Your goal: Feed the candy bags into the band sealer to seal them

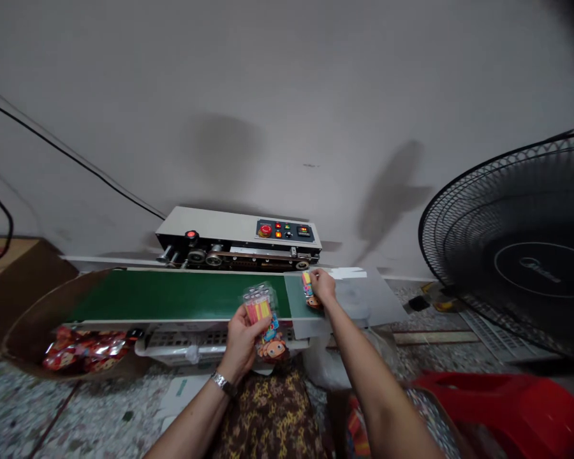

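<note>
My left hand is closed round a clear packet of coloured sticks with a cartoon figure printed on it, held upright just in front of the green conveyor belt. My right hand grips a second, similar packet and presses it onto the grey feed plate at the belt's right end. Behind the belt stands the sealing machine with its button panel. A watch sits on my left wrist.
A round brown basket at the belt's left end holds several red shiny packets. A cardboard box stands far left. A large black fan fills the right side. A red plastic tub sits lower right.
</note>
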`<state>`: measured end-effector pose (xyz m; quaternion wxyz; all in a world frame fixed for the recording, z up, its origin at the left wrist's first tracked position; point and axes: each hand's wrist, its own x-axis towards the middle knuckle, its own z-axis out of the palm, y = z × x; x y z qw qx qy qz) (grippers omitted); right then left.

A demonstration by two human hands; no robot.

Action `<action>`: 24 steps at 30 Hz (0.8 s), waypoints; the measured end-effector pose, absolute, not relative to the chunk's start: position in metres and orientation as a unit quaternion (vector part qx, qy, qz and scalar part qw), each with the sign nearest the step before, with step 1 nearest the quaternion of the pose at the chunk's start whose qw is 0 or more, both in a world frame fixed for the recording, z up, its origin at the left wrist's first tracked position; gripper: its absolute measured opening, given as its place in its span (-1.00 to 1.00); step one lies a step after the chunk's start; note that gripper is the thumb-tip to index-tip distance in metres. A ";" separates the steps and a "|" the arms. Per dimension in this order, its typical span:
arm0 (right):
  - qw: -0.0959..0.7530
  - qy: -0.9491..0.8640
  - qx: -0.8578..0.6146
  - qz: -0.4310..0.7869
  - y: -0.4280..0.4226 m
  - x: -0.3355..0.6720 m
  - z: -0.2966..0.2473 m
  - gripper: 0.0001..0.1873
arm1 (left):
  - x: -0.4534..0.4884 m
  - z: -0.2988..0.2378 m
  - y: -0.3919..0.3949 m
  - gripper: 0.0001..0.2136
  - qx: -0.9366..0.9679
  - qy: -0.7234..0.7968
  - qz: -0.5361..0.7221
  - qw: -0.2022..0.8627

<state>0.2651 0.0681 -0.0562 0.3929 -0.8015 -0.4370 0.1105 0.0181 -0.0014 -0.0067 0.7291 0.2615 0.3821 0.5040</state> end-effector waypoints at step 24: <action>0.552 -0.444 -0.658 0.257 0.010 0.215 -0.036 -0.64 | 0.024 -0.016 0.000 -0.70 0.229 0.374 0.490 0.753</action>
